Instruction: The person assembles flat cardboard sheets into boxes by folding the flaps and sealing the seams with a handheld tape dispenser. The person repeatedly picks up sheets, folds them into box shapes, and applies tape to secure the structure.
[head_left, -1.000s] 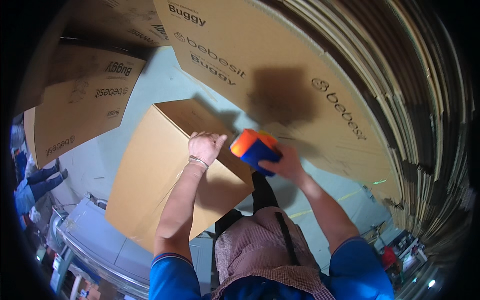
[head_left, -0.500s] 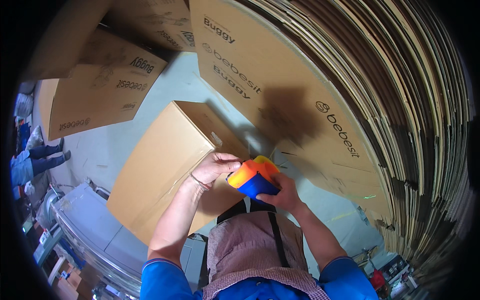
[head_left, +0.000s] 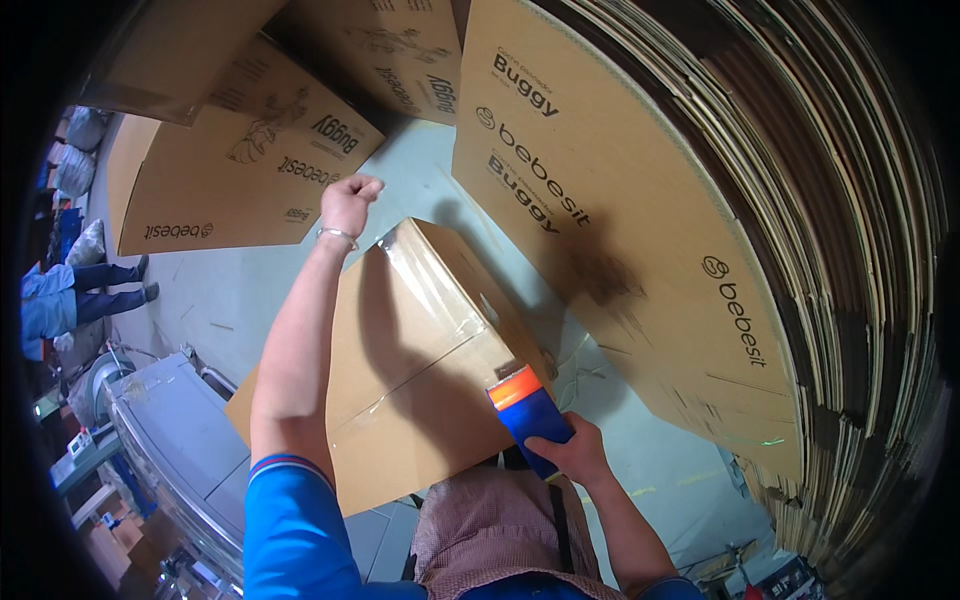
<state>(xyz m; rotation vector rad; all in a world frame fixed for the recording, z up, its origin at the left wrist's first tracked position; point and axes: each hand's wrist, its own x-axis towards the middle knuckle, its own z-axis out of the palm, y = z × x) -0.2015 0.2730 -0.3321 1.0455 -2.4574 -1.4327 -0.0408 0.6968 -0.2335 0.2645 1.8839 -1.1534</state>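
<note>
A large plain brown carton (head_left: 410, 360) stands in front of me, with glossy clear tape (head_left: 440, 280) along its upper part. My right hand (head_left: 583, 452) grips a blue and orange tape dispenser (head_left: 535, 420) at the carton's near right edge, its orange end toward the cardboard. Raised beyond the carton's far left corner is my left hand (head_left: 347, 203), its fingers curled closed. Whether anything is inside those fingers is hidden. The left forearm reaches over the carton's left side and a shadow falls across the cardboard.
Printed cartons (head_left: 240, 170) stand at the far left. A tall stack of flattened cardboard (head_left: 850, 250) curves along the right, a printed sheet (head_left: 620, 240) facing me. A grey machine (head_left: 180, 420) stands at left. Farther left, a person's legs (head_left: 105, 285) show on the floor.
My left hand has left the tape dispenser and moved up and away to the far left, its fingers now curled. The dispenser has come down beside the carton in my right hand. The view has shifted.
</note>
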